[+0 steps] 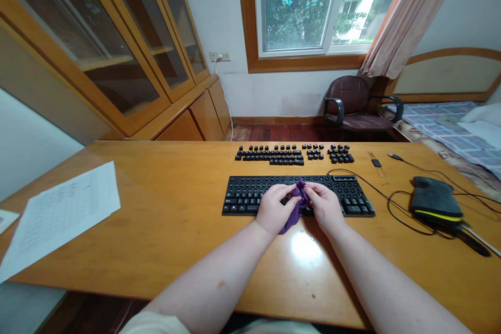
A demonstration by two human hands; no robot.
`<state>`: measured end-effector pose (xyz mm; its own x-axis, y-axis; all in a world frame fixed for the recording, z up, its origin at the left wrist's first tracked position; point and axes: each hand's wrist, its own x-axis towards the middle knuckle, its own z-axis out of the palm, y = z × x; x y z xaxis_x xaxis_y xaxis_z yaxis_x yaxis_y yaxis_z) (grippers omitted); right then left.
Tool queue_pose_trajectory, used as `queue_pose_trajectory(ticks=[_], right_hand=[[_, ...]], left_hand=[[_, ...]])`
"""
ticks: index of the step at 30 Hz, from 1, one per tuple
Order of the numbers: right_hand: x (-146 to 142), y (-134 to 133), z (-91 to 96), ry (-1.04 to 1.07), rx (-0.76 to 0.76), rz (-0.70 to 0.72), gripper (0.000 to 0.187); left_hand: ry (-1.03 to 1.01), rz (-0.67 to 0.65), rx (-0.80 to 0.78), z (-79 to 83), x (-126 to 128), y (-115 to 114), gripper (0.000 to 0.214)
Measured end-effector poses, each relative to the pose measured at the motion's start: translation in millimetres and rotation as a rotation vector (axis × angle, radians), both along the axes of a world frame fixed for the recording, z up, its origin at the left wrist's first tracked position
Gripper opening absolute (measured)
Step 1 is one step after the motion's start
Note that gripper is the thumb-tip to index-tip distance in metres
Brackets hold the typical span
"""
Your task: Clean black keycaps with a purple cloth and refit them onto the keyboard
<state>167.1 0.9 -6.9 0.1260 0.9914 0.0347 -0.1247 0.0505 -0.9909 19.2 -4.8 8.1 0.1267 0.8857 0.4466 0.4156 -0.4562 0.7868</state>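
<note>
A purple cloth is bunched between my two hands, over the middle of a black keyboard. My left hand pinches the cloth from the left, its thumb pressed against the folds. From the other side my right hand grips the cloth's upper part with its fingertips. Whether a keycap is inside the folds is hidden. The keyboard's left end still carries lettered keys, while part of its middle lies behind my hands. Behind it, loose black keycaps stand in rows on the wooden desk.
A keycap puller lies right of the loose keycaps. Farther right are a dark pouch with a yellow stripe and black cables. Printed papers lie at the left. An office chair stands beyond the desk.
</note>
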Motion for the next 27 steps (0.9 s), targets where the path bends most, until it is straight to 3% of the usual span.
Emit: queue_pose_trajectory(ticks=[10, 16, 19, 27], right_hand=[[-6.4, -2.7, 8.9, 0.201, -0.098, -0.023, 0.031], [-2.9, -2.4, 6.0, 0.134, -0.059, 0.054, 0.029], [-2.1, -2.9, 7.5, 0.16, -0.085, 0.113, 0.035], [-4.4, -2.4, 6.5, 0.281, -0.123, 0.136, 0.025]], left_hand=[[-0.013, -0.016, 0.076, -2.9, 1.7, -0.2, 0.022], [-0.003, -0.015, 0.024, 2.7, 0.0, 2.6, 0.025], [0.001, 0.008, 0.012, 4.0, -0.7, 3.1, 0.029], [-0.136, -0.011, -0.061, 3.8, 0.2, 0.2, 0.022]])
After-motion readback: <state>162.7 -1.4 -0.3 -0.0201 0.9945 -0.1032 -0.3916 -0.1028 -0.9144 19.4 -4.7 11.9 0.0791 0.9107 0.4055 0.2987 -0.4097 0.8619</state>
